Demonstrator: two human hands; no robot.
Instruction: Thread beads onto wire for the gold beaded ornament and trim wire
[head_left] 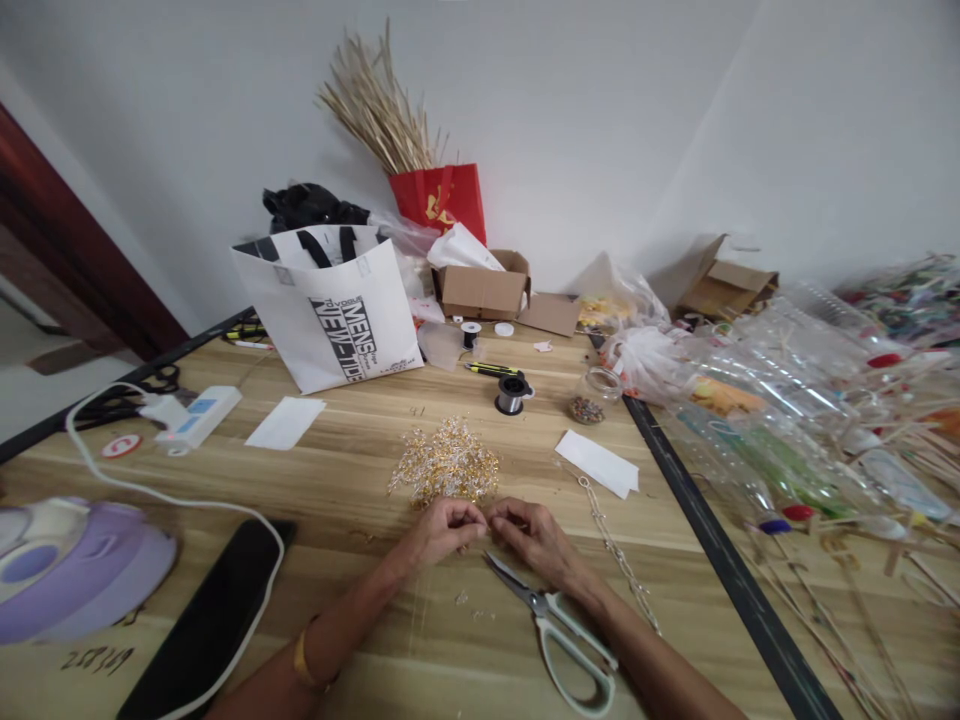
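My left hand (pixel 448 530) and my right hand (pixel 527 535) meet over the table, fingertips pinched close together. What they pinch is too small to make out. Just beyond them lies a loose heap of gold and clear beads (pixel 448 462). A pair of scissors (pixel 538 604) with pale handles rests beside my right hand, blades pointing toward the fingers. A few small clear bits (pixel 462 598) are on the wood nearer to me. To the right stretches a thin beaded chain (pixel 609 538), partly passing behind my right forearm.
A spool of wire (pixel 512 394), a glass jar of beads (pixel 588 405) and a white paper (pixel 598 463) lie farther back. At left are a white paper bag (pixel 330 310), a power strip (pixel 201 415) and a black phone-like slab (pixel 206 620). Plastic bottles (pixel 750 450) crowd the right side.
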